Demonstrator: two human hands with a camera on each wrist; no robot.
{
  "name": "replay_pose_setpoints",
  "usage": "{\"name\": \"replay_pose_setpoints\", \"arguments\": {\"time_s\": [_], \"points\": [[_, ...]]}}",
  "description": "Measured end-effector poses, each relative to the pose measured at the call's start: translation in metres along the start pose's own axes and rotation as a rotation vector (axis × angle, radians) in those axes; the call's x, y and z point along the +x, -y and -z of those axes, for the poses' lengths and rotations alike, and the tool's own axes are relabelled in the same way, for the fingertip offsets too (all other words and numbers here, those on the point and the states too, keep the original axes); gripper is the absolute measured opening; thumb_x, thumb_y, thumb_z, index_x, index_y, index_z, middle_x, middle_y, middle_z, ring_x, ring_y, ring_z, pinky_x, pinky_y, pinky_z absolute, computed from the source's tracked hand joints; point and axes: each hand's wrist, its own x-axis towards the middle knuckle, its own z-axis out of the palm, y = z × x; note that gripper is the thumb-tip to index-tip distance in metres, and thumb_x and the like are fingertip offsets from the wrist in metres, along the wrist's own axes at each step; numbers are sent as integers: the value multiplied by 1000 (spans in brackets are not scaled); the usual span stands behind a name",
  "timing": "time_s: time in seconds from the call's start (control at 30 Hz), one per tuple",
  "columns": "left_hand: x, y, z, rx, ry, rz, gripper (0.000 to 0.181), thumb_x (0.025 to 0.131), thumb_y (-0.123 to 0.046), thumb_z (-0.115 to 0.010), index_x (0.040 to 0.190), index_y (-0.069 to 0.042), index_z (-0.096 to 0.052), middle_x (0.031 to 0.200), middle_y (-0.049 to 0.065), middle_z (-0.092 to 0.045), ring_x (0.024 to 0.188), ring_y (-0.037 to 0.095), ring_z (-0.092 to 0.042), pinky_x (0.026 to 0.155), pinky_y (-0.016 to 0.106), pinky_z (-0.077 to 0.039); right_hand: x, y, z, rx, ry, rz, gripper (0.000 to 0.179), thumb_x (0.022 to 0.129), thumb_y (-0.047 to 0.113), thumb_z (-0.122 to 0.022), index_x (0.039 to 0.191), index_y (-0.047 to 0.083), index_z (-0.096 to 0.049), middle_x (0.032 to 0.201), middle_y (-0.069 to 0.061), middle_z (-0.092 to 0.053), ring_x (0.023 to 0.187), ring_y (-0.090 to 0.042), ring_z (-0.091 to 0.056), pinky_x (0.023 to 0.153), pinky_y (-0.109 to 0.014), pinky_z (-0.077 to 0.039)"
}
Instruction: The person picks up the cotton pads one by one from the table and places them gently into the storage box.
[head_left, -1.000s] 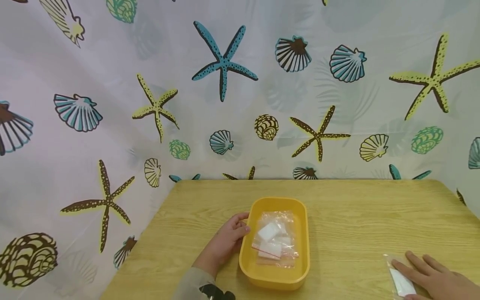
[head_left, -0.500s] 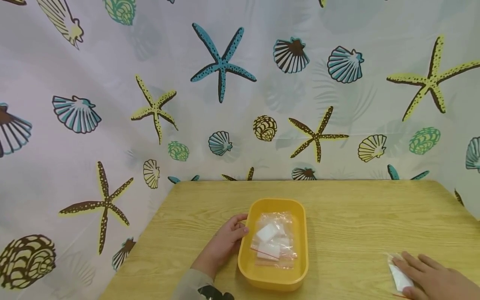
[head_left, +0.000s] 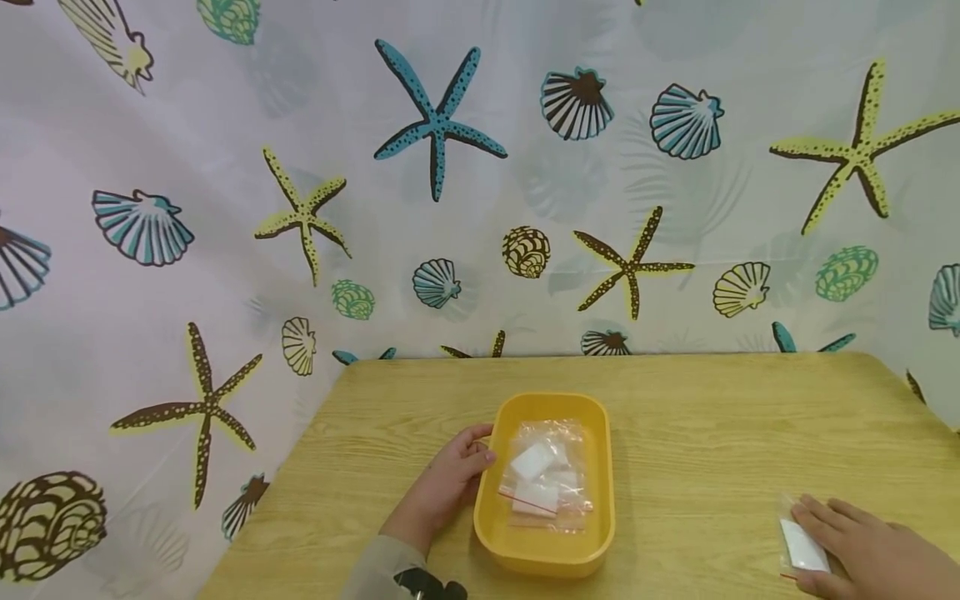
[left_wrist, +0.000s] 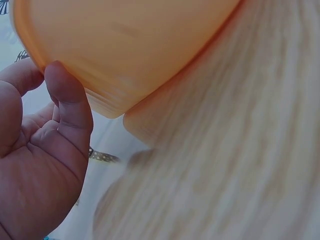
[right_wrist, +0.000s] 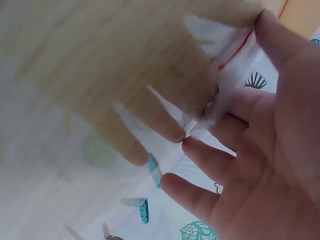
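My left hand [head_left: 444, 487] grips the left side of a yellow plastic bin [head_left: 483, 533], its thumb at the rim. In the left wrist view the thumb [left_wrist: 67, 92] and a finger meet the bin's wall [left_wrist: 135, 35]. Several clear zip bags with white contents [head_left: 536, 496] lie in the bin, overlapping. Off to the right, my right hand [head_left: 873, 537] holds another small zip bag [head_left: 804, 550] low at the tabletop, fingers over its far edge, thumb at the near edge. Its red seal strip [right_wrist: 237, 50] shows beside the thumb in the right wrist view; the palm hides part of the bag.
The wooden table [head_left: 697, 433] runs back to a hanging cloth [head_left: 480, 275] printed with shells and starfish. The cloth also closes off the left and right sides.
My right hand has shifted slightly away from me and the small zip bag has moved and turned with it; its red seal now shows. My left hand and the bin keep their places.
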Motion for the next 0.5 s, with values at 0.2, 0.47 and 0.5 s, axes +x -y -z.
{"name": "replay_pose_setpoints", "arguments": {"time_s": [0.2,0.47,0.5], "points": [[0,2,3,-27,9,-4,54,102,-18,-59,152,-9,-39,108,14,-56,92,21,-62,79,32,-56,2,-2,1,-45,-29,23,85,92,67,-54,141,-2,-56,142,-21,-55,123,-51,-52,88,-64,-49],[0,2,3,-33,15,-1,57,102,-21,-61,152,-8,-39,108,14,-55,94,22,-61,82,33,-56,-3,5,3,-178,-236,64,54,97,44,-64,138,8,-63,137,-12,-62,124,-42,-56,82,-61,-52],[0,2,2,-30,13,-2,57,102,-21,-61,153,-8,-39,109,14,-55,95,22,-61,82,33,-56,-3,8,5,-193,-268,69,53,97,42,-65,138,10,-63,137,-11,-62,125,-41,-56,82,-61,-52]]}}
